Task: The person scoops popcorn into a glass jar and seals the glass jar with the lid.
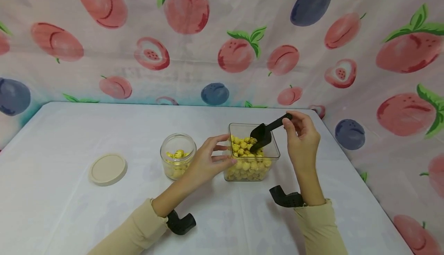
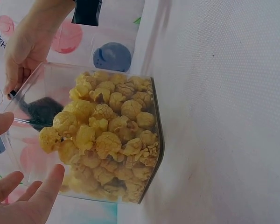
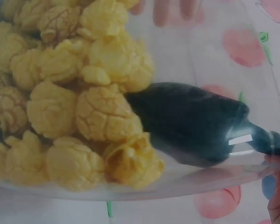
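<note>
The black scoop [image 1: 262,135] was inside the clear square box [image 1: 256,158], its blade tipped down against the yellow popcorn [image 1: 247,166] and its handle slanting up over the far right corner. The step in hand looked to be scooping; I could not tell how much, if anything, the blade had taken up.

Your right hand [image 1: 302,141] pinched the handle near its end between thumb and fingers. Your left hand [image 1: 209,156] was spread, fingers fairly straight and well apart, touching the box at its near left side, apparently to steady it.

The next move seemed to call for keeping the box still while you worked the blade under the loose pieces, then levelling it before lifting, since the round kernels could easily roll off.

To the left of the box stood an open round jar [image 1: 165,161], with some popcorn low inside, partly hidden behind your left forearm. Farther left, a pale round lid [image 1: 108,169] lay flat, well apart from the jar.

All of this rested on a white-covered counter [image 1: 138,128]. Behind it and along the right side hung a fabric backdrop [image 1: 194,54] printed with pink and blue fruit and green leaves.
</note>
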{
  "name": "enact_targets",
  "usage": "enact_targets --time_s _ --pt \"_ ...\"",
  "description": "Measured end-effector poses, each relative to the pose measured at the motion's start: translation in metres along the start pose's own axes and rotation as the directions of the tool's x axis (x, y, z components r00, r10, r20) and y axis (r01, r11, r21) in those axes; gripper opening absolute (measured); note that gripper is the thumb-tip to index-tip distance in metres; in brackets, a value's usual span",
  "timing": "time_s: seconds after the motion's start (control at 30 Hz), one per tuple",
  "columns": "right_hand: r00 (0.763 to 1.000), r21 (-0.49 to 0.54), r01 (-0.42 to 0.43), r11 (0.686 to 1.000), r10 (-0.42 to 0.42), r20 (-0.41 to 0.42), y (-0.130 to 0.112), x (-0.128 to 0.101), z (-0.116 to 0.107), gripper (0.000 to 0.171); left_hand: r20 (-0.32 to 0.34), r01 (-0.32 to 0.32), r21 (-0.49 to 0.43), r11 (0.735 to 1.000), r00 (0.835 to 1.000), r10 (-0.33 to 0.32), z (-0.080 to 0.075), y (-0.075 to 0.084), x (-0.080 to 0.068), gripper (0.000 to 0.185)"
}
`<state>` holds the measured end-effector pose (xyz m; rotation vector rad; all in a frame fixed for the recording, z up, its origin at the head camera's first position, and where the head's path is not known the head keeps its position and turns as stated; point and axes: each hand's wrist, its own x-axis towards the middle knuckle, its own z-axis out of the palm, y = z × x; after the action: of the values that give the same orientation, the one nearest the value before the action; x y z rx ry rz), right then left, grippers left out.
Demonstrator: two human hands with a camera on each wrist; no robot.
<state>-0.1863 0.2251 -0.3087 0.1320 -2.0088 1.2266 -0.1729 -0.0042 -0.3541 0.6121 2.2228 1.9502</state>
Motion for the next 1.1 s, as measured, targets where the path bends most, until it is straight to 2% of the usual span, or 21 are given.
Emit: enact_targets --time_s 0.13,0.23,0.4,0.53,0.8,0.97,1.1 --pt "1.000 -0.023 0.001 1.000 -0.001 -0.015 0.001 -0.001 0.001 0.029 0.003 0.003 -0.003 1.000 1.000 -0.003 0.000 0.000 0.000 0.063" --pt "0.999 -0.086 0.051 0.995 -0.052 -0.005 -0.002 -0.001 0.001 0.027 0.003 0.001 -0.004 1.000 1.000 -0.001 0.000 0.000 0.000 0.064" --pt "0.985 -0.224 0.172 0.959 -0.164 0.056 -0.010 -0.004 0.001 0.028 -0.003 -0.003 -0.004 1.000 1.000 0.003 0.000 0.000 0.000 0.063" --pt "0.980 -0.284 0.196 0.938 -0.183 0.074 -0.017 -0.006 0.001 0.029 -0.004 -0.004 -0.002 1.000 1.000 0.004 0.000 0.001 0.000 0.063" --pt "0.970 -0.272 0.239 0.932 -0.215 0.115 -0.018 -0.007 0.002 0.026 -0.005 -0.002 0.004 1.000 1.000 0.002 0.001 0.001 0.001 0.063" --pt "0.970 -0.236 0.216 0.948 -0.180 0.165 -0.011 -0.002 -0.006 0.026 -0.005 -0.001 0.006 1.000 1.000 0.001 0.001 0.001 0.001 0.063" --pt "0.961 -0.139 0.200 0.970 -0.166 0.222 -0.003 0.003 -0.011 0.025 -0.003 0.006 -0.002 1.000 1.000 -0.006 0.000 0.000 0.000 0.063"
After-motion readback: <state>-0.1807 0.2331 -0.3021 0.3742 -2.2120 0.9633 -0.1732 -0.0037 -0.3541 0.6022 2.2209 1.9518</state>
